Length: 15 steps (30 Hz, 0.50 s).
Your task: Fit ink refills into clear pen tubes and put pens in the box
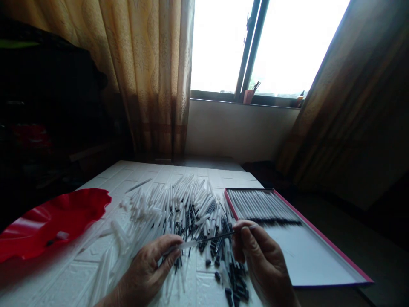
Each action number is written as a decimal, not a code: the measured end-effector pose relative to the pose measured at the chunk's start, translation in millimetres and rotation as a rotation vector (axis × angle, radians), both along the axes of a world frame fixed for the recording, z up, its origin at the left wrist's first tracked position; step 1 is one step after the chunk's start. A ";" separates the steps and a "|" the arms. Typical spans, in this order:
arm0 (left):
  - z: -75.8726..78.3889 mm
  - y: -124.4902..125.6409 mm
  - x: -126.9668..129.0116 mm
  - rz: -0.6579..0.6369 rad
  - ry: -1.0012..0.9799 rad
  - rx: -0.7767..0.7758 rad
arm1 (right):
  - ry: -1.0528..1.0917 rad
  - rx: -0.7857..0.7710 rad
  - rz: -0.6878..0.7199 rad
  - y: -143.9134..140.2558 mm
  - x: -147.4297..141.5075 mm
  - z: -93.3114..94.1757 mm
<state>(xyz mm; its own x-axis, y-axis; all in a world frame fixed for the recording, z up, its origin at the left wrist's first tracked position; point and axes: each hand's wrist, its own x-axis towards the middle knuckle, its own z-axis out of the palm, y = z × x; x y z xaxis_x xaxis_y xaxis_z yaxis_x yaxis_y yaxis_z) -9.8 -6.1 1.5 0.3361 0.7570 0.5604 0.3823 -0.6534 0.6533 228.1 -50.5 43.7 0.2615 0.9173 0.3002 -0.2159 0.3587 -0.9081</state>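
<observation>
My left hand (151,265) pinches a whitish, translucent pen barrel (189,244) between thumb and fingers. In my right hand (260,255) is the far end of a thin dark pen refill (220,236). The refill and barrel lie in one line between the hands, the refill's left end meeting the barrel's opening; how deep it sits inside I cannot tell. Behind and below the hands spreads a heap of loose white pen barrels (172,197) mixed with dark refills. Black pen caps (236,286) lie close to my right hand.
To the right, a shallow box (326,258) with a pinkish-red edge holds a row of pens (262,204) at its far end. A red wavy-rimmed dish (64,215) stands at the left on the white brick-patterned table (140,168). Curtains (153,76) flank a bright window.
</observation>
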 end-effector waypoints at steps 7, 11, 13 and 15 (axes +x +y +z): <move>1.1 -3.4 3.0 -0.022 0.075 -0.003 | -0.072 -0.027 0.055 0.9 -1.5 -6.3; 1.5 -7.2 3.1 -0.030 0.117 0.030 | -0.216 -0.016 0.176 2.4 -2.5 -8.6; 1.6 -9.1 3.4 -0.051 0.131 0.042 | -0.346 -0.038 0.284 5.1 -3.1 -10.9; 2.3 -9.9 4.1 -0.085 0.115 0.024 | -0.563 -0.034 0.341 8.8 -2.4 -13.8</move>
<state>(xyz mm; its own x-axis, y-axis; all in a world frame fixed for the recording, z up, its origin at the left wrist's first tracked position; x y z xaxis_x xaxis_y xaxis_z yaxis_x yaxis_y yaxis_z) -5.7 -16.1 3.8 0.4614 0.7097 0.5323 0.3963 -0.7017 0.5920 225.7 -41.8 29.9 -0.2338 0.9324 0.2756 0.1991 0.3234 -0.9251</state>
